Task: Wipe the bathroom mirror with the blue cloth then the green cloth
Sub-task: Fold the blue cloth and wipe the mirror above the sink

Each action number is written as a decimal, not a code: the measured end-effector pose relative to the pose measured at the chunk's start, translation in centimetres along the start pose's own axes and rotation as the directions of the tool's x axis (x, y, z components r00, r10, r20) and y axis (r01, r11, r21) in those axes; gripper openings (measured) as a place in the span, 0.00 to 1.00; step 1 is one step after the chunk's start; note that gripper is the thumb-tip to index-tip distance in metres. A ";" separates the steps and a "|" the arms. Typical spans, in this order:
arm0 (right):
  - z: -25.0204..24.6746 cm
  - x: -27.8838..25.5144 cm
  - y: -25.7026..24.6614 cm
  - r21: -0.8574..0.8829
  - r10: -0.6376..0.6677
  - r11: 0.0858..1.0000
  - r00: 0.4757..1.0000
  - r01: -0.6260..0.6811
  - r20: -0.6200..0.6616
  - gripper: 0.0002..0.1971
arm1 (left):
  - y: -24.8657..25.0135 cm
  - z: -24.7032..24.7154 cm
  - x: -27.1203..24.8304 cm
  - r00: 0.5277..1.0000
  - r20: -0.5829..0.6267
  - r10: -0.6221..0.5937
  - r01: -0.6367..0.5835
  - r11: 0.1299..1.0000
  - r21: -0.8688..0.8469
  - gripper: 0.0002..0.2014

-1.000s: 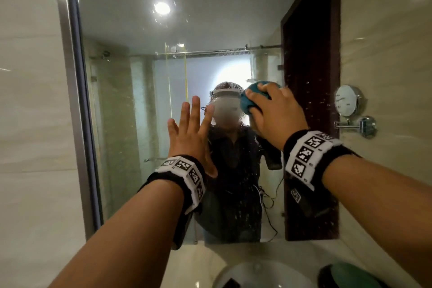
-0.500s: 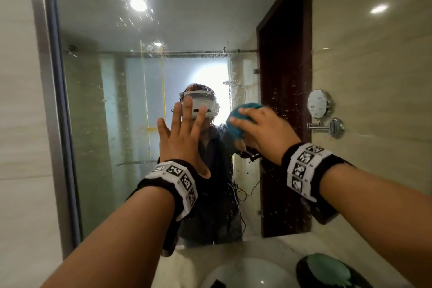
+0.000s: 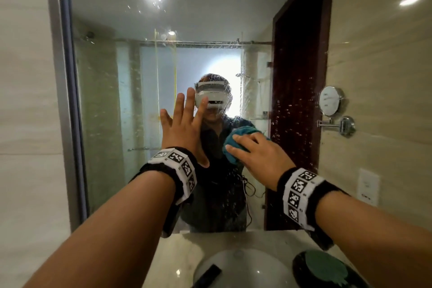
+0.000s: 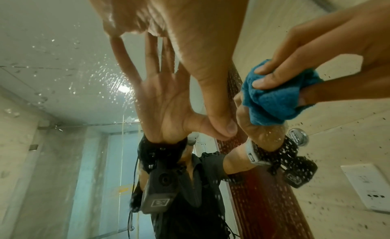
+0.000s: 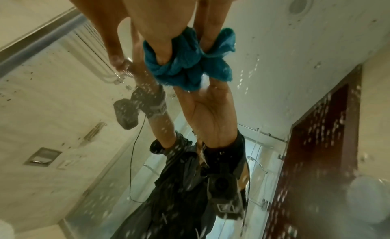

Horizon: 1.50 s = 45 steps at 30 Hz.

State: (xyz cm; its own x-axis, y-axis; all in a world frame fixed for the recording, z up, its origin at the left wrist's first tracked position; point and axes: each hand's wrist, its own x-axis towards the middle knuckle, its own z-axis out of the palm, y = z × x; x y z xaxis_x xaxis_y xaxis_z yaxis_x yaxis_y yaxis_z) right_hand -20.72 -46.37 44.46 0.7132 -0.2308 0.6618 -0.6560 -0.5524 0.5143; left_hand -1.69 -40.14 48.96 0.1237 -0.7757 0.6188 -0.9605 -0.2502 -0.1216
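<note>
The right hand is pressing a bunched blue cloth against the bathroom mirror, its fingers curling over the wad and digging into the folds, as the right wrist view shows with the cloth squeezed between the fingertips and the glass. The left hand is lying flat on the mirror just to the left of the cloth, fingers straight and spread, thumb sticking out toward the right hand; in the left wrist view its thumb is touching the glass close beside the cloth. Water droplets and streaks are clinging to the glass around both hands. Below the mirror, a white sink is sitting in a pale counter, and at the lower right the green cloth is lying on a dark round dish, well apart from both hands. On the wall at right a small round mirror is hanging on a metal arm.
</note>
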 end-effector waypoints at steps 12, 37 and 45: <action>-2.0 2.5 1.1 0.227 0.348 0.922 0.929 -0.314 -0.128 0.23 | 0.5 -0.1 -0.3 0.999 0.032 -0.019 0.022 0.997 -0.080 0.76; 5.4 -4.0 -3.1 0.178 0.041 0.984 0.995 -0.024 -0.094 0.33 | 0.8 -0.3 -1.1 1.000 0.022 -0.020 0.021 0.999 -0.030 0.73; 0.7 -1.3 -0.6 0.289 0.269 0.931 0.956 -0.225 -0.121 0.24 | 1.9 4.6 -7.3 0.998 0.030 0.061 -0.062 0.998 0.028 0.65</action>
State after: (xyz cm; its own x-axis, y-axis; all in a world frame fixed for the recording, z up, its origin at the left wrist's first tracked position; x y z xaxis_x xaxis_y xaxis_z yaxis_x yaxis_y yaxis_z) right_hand -21.06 -46.29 42.86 0.4756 -0.2723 0.8364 -0.6998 -0.6933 0.1722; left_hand -3.24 -37.62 40.60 0.0724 -0.8065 0.5867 -0.9589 -0.2180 -0.1814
